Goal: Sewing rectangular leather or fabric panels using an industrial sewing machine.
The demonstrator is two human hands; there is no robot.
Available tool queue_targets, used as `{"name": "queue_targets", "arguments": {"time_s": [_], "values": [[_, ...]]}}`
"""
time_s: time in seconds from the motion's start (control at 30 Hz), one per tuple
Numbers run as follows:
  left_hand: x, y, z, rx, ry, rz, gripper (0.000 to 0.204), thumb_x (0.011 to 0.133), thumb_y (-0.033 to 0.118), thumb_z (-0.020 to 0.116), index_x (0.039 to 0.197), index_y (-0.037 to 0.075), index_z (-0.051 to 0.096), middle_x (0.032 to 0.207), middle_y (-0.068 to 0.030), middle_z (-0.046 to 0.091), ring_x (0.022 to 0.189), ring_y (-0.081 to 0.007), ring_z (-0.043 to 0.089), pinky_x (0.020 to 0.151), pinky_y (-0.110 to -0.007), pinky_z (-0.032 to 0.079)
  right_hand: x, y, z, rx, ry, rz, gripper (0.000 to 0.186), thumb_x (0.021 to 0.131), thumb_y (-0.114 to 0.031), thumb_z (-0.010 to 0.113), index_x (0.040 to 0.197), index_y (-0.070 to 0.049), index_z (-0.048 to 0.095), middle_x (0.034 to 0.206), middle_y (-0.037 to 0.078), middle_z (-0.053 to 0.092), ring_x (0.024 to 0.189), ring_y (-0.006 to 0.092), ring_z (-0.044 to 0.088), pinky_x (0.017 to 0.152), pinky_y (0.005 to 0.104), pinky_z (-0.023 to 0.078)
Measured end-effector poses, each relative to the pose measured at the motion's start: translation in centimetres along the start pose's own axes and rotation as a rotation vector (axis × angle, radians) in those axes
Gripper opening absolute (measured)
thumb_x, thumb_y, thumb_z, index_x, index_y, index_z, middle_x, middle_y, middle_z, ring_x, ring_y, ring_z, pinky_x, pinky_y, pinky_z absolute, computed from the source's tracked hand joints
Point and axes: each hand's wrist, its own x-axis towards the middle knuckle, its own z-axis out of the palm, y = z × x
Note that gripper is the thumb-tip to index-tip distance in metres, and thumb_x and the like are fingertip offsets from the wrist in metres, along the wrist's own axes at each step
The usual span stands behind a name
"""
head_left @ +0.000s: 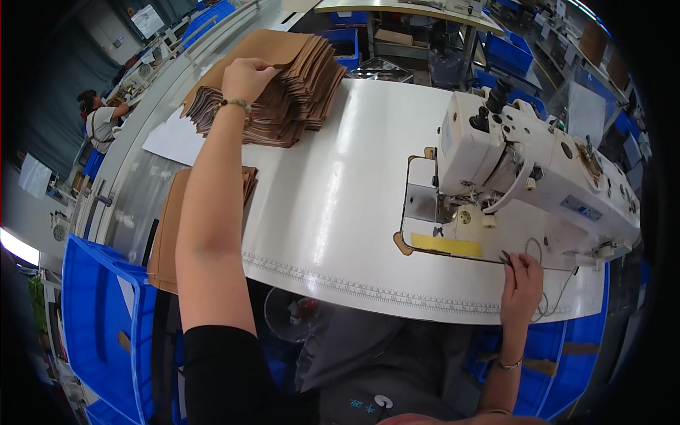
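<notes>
A tall, uneven stack of brown leather-like pieces (pixel 304 85) stands at the far left of the white sewing table (pixel 340 177). My left hand (pixel 246 79) reaches over it, thumb and fingers closed on the edge of the top brown piece (pixel 273 48). At the table's right front, my right hand (pixel 523 283) is closed around small thread snips (pixel 506 258), whose dark pointed tips stick out past the fingers. A thin grey cord (pixel 544 301) loops beside this hand. Just beyond it is the white sewing machine (pixel 524 156), with a yellow strip (pixel 446 245) in front of its needle area.
More brown pieces (pixel 168 234) lie under my left forearm, near a white sheet (pixel 173 142). Blue bins (pixel 106 319) stand at the lower left, with another blue bin (pixel 574 368) below the table at right. A printed ruler (pixel 368 290) follows the front edge. Another person (pixel 103 120) sits far left.
</notes>
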Motion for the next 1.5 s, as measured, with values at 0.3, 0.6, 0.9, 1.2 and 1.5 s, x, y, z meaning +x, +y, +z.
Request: {"name": "queue_targets", "arguments": {"time_s": [0.3, 0.6, 0.9, 1.2, 1.5], "values": [[0.4, 0.0, -0.4, -0.152, -0.063, -0.076, 0.036, 0.078, 0.038, 0.074, 0.096, 0.008, 0.082, 0.084, -0.0118, 0.077, 0.082, -0.0275, 0.074, 0.081, -0.036, 0.056, 0.0, 0.1, 0.0, -0.004, 0.001, -0.005, 0.022, 0.09, -0.007, 0.069, 0.11, 0.0, 0.072, 0.113, 0.016, 0.065, 0.098, 0.0333, 0.063, 0.086, 0.0419, 0.05], [1.5, 0.8, -0.2, 0.052, -0.172, -0.18, 0.036, 0.078, 0.04, 0.074, 0.097, 0.009, 0.082, 0.095, -0.0141, 0.077, 0.091, -0.032, 0.073, 0.085, -0.04, 0.056, 0.1, 0.0, 0.2, 0.002, 0.004, 0.005, 0.021, 0.089, -0.008, 0.07, 0.109, 0.0, 0.072, 0.112, 0.016, 0.065, 0.098, 0.0337, 0.063, 0.086, 0.0418, 0.051], [0.1, -0.9, -1.5, -0.446, 0.292, -0.136, 0.02, 0.092, 0.023, 0.071, 0.096, 0.004, 0.075, 0.105, -0.0141, 0.077, 0.088, -0.0263, 0.073, 0.081, -0.035, 0.055, 0.4, -0.5, 0.2, -0.006, 0.008, -0.036, 0.022, 0.09, -0.008, 0.069, 0.111, -0.001, 0.071, 0.113, 0.016, 0.064, 0.104, 0.0348, 0.062, 0.089, 0.0429, 0.05], [-16.5, 13.6, -3.9, 0.044, -0.114, 0.647, 0.009, 0.091, 0.008, 0.065, 0.095, 0.001, 0.059, 0.126, -0.016, 0.069, 0.129, -0.0381, 0.057, 0.107, -0.049, 0.045, -0.3, -0.5, -0.7, -0.048, 0.008, -0.051, 0.031, 0.086, -0.01, 0.072, 0.116, -0.002, 0.068, 0.119, 0.015, 0.064, 0.106, 0.0356, 0.062, 0.091, 0.0443, 0.05], [-28.4, 17.7, -0.7, -0.115, -0.606, 0.702, 0.018, 0.092, 0.015, 0.068, 0.095, 0.0, 0.058, 0.124, -0.0207, 0.069, 0.119, -0.0369, 0.065, 0.096, -0.045, 0.055, 3.3, -8.8, 2.5, 0.239, -0.261, -0.461, 0.039, 0.084, -0.013, 0.071, 0.12, 0.001, 0.065, 0.127, 0.018, 0.063, 0.117, 0.0329, 0.064, 0.095, 0.0412, 0.054]]}}
